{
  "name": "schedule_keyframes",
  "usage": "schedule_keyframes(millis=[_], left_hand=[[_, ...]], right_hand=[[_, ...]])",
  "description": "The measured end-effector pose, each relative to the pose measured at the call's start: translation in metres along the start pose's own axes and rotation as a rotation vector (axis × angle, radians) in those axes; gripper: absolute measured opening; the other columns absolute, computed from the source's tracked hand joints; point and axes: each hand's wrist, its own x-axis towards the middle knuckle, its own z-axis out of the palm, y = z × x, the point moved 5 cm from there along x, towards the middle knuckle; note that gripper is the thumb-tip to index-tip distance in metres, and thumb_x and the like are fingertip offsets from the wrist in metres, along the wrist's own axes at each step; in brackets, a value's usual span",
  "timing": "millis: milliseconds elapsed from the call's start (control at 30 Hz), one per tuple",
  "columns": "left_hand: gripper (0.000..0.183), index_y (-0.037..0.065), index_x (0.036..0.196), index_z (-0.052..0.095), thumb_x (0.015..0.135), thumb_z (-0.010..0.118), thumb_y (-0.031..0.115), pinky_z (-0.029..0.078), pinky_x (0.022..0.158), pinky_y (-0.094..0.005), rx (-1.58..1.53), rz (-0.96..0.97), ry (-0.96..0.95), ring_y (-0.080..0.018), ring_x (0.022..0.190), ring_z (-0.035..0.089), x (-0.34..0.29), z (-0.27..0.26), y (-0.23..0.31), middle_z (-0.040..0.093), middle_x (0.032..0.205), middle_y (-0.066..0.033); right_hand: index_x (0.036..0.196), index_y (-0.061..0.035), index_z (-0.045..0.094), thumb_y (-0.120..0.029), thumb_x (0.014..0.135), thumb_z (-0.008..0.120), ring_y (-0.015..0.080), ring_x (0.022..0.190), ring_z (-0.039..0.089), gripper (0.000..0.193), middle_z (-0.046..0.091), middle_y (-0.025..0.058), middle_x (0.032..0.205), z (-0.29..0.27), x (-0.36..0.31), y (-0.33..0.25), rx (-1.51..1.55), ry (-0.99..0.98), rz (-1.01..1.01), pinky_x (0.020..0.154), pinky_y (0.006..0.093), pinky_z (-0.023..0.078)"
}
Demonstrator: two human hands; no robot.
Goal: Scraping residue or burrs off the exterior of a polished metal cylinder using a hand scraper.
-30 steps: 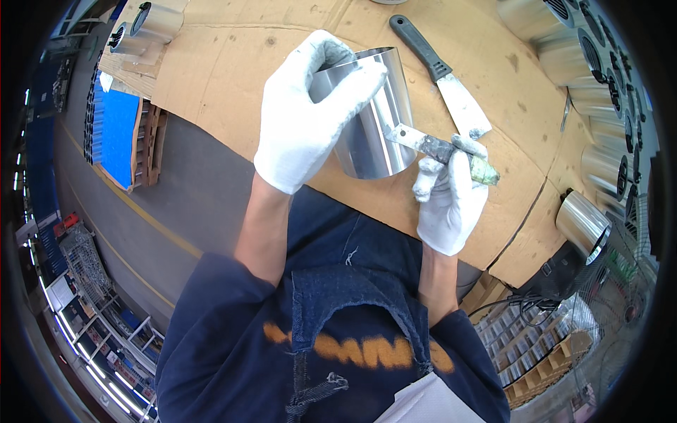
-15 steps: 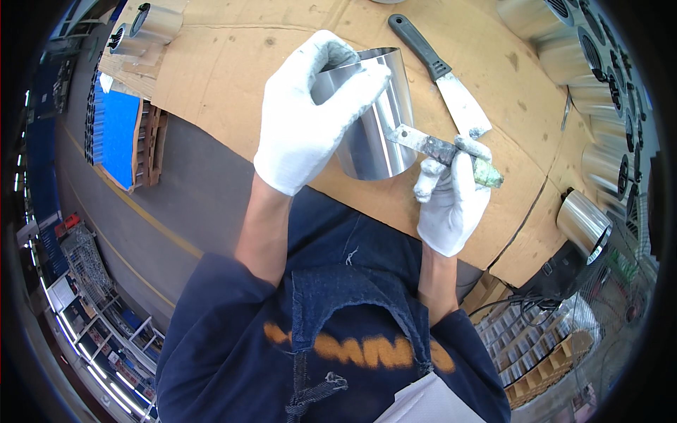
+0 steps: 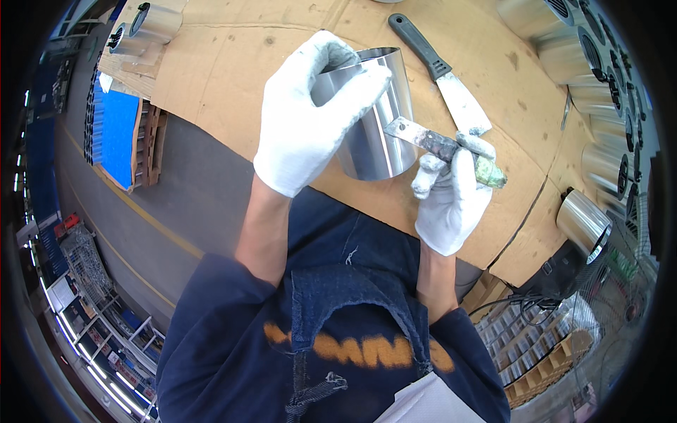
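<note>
Gloved, the left hand (image 3: 310,116) grips a shiny metal cylinder (image 3: 374,120) by its rim, thumb inside, holding it over the cardboard-covered table (image 3: 226,63). Just right of it, the right hand (image 3: 451,194) is closed around a dirty scraper (image 3: 441,146), whose blade tip touches the cylinder's side. Farther off lies a black-handled putty knife (image 3: 444,77). More metal cylinders (image 3: 592,63) line the table's right edge.

Left hand (image 3: 310,120) gloved, grip closed; right hand (image 3: 451,194) gloved, fisted.
</note>
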Motion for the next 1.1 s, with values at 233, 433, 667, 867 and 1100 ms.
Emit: schedule_keyframes(millis=[233, 433, 667, 867, 1100], left_hand=[[0.021, 0.003, 0.084, 0.056, 0.081, 0.071, 0.017, 0.042, 0.063, -0.0208, -0.007, 0.035, 0.007, -0.0062, 0.070, 0.049, 0.001, -0.001, -0.004, 0.054, 0.075, -0.0006], [0.025, 0.003, 0.084, 0.057, 0.080, 0.072, 0.023, 0.044, 0.062, -0.0228, -0.045, 0.024, 0.028, -0.0072, 0.069, 0.052, 0.005, -0.005, -0.012, 0.056, 0.073, -0.0018], [0.025, 0.003, 0.082, 0.056, 0.079, 0.073, 0.021, 0.042, 0.060, -0.0212, -0.090, -0.005, 0.024, -0.0055, 0.067, 0.049, 0.004, -0.007, -0.010, 0.055, 0.072, -0.0001], [0.025, 0.003, 0.083, 0.056, 0.079, 0.073, 0.021, 0.043, 0.061, -0.0212, -0.074, 0.018, 0.020, -0.0057, 0.069, 0.050, 0.005, -0.006, -0.009, 0.056, 0.073, -0.0005], [0.026, 0.002, 0.083, 0.057, 0.079, 0.073, 0.022, 0.043, 0.062, -0.0219, -0.064, 0.016, 0.025, -0.0065, 0.069, 0.051, 0.005, -0.006, -0.011, 0.056, 0.074, -0.0012]], right_hand=[[0.114, -0.0008, 0.046, -0.008, 0.093, 0.050, 0.0184, 0.057, 0.061, 0.023, 0.064, 0.0179, 0.081, -0.005, -0.001, 0.001, 0.000, -0.054, 0.045, 0.046, 0.0247, 0.046], [0.114, -0.0026, 0.047, -0.016, 0.096, 0.050, 0.0160, 0.056, 0.058, 0.023, 0.063, 0.0150, 0.080, -0.008, 0.009, -0.005, 0.138, 0.058, 0.081, 0.046, 0.0233, 0.045], [0.099, -0.0010, 0.055, -0.025, 0.095, 0.053, 0.0113, 0.040, 0.052, 0.024, 0.059, 0.0094, 0.064, 0.003, 0.024, -0.008, -0.081, 0.083, 0.208, 0.031, 0.0219, 0.035], [0.101, 0.0003, 0.055, -0.024, 0.095, 0.054, 0.0105, 0.039, 0.051, 0.025, 0.060, 0.0098, 0.063, 0.005, 0.027, 0.007, -0.103, 0.122, 0.204, 0.031, 0.0204, 0.033], [0.106, 0.0017, 0.055, -0.022, 0.094, 0.056, 0.0100, 0.044, 0.053, 0.026, 0.062, 0.0094, 0.070, 0.001, 0.026, 0.004, -0.107, 0.047, 0.201, 0.035, 0.0199, 0.038]])
